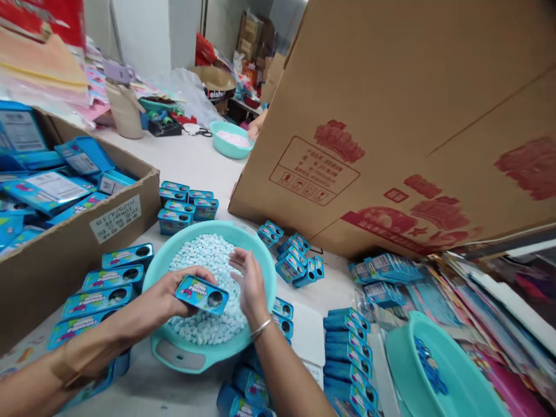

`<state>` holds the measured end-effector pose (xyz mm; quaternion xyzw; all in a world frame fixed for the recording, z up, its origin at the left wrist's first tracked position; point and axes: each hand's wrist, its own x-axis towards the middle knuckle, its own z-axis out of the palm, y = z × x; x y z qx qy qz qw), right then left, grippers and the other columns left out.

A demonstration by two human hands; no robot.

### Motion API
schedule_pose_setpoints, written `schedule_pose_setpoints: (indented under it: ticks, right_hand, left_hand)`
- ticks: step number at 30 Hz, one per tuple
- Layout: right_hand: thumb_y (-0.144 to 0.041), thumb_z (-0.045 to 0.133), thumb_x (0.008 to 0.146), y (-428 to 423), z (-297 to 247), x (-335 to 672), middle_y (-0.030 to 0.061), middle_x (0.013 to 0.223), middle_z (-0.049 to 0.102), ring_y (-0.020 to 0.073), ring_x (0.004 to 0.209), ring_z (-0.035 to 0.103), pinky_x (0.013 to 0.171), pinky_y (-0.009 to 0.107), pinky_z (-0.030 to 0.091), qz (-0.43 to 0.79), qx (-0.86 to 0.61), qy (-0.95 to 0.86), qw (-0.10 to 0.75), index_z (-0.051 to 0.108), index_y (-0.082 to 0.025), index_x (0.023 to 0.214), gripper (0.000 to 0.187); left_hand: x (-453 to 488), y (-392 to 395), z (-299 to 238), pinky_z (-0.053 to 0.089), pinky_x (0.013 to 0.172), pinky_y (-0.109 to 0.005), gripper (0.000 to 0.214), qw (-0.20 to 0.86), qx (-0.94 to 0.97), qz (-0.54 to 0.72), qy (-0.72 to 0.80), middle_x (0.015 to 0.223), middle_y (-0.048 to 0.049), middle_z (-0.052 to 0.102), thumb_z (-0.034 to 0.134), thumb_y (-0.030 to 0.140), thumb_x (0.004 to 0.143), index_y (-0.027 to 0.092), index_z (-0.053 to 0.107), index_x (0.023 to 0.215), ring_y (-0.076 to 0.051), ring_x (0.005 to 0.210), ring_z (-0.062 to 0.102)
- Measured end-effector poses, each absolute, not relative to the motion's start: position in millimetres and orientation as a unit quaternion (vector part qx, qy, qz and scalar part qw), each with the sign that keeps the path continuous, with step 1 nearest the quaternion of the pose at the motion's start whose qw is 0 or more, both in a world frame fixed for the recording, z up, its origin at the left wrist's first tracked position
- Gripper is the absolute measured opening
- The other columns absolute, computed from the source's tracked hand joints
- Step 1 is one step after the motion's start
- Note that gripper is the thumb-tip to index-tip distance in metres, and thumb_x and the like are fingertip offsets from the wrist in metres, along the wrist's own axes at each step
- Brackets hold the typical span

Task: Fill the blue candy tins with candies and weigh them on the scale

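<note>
My left hand (167,295) grips a small blue box (202,294) with a round window, held flat over a teal bowl (264,272) full of pale blue-white candies (204,260). My right hand (248,284) hovers over the candies beside the box, fingers spread and slightly curled, with nothing visible in it. A silver bracelet circles the right wrist. More of the same blue boxes lie in rows to the left (108,284), behind the bowl (185,205) and to its right (295,260).
A big tilted cardboard carton (391,116) fills the right. An open carton of flat blue packs (56,243) stands left. Stacked blue boxes (347,347) and a second teal bowl (430,370) sit near right. Another person's hand (257,124) shows by a far teal bowl (230,139).
</note>
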<state>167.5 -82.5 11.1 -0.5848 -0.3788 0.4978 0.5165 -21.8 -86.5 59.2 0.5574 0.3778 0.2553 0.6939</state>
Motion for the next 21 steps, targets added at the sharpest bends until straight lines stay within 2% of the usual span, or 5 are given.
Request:
schedule_pose_setpoints:
  ticks: [4, 8, 13, 17, 21]
  right_hand:
    - [-0.042, 0.061, 0.083, -92, -8, 194, 0.0119, 0.135, 0.055, 0.0283, 0.126, 0.048, 0.105, 0.045, 0.037, 0.369, -0.578, -0.697, 0.21, 0.055, -0.026, 0.132, 0.052]
    - [-0.027, 0.067, 0.075, -98, -9, 185, 0.0114, 0.122, 0.058, 0.0262, 0.102, 0.056, 0.084, 0.038, 0.045, 0.32, -0.555, -0.766, 0.059, 0.059, -0.027, 0.125, 0.051]
    - [-0.023, 0.062, 0.079, -90, -1, 183, -0.001, 0.07, 0.062, 0.0125, 0.062, 0.051, 0.06, 0.024, 0.04, 0.508, -0.561, -0.62, 0.209, 0.066, -0.021, 0.081, 0.005]
    - [-0.042, 0.07, 0.075, -88, 19, 195, -0.0045, 0.062, 0.057, 0.0066, 0.045, 0.036, 0.043, 0.019, 0.027, 0.698, -0.505, -0.327, 0.389, 0.06, -0.02, 0.084, 0.026]
    - [-0.037, 0.066, 0.077, -89, 48, 187, -0.0022, 0.069, 0.059, 0.011, 0.059, 0.055, 0.051, 0.021, 0.043, 0.67, -0.438, -0.181, 0.572, 0.057, -0.022, 0.086, 0.02]
  left_hand:
    - [-42, -85, 56, 0.05, 0.088, -0.032, 0.028, 0.667, 0.603, 0.277, 0.339, 0.11, -0.007, 0.066, 0.069, 0.02, 0.072, 0.022, 0.066, 0.099, -0.027, 0.109, 0.059]
    - [-52, -77, 33, 0.049, 0.094, -0.036, 0.032, 0.652, 0.603, 0.334, 0.315, 0.103, -0.009, 0.068, 0.08, 0.024, 0.062, 0.019, 0.068, 0.091, -0.029, 0.105, 0.06]
    - [-52, -74, 37, 0.051, 0.078, -0.032, 0.049, 0.663, 0.518, 0.312, 0.44, 0.098, -0.0062, 0.07, 0.076, 0.021, 0.056, 0.021, 0.067, 0.104, -0.029, 0.096, 0.063]
    - [-45, -68, 54, 0.044, 0.063, -0.027, 0.058, 0.637, 0.513, 0.31, 0.485, 0.084, -0.0007, 0.067, 0.067, 0.018, 0.054, 0.021, 0.064, 0.112, -0.02, 0.074, 0.06]
    - [-31, -61, 55, 0.038, 0.056, -0.025, 0.057, 0.598, 0.56, 0.325, 0.472, 0.077, 0.0001, 0.065, 0.059, 0.016, 0.052, 0.017, 0.065, 0.109, -0.016, 0.064, 0.053]
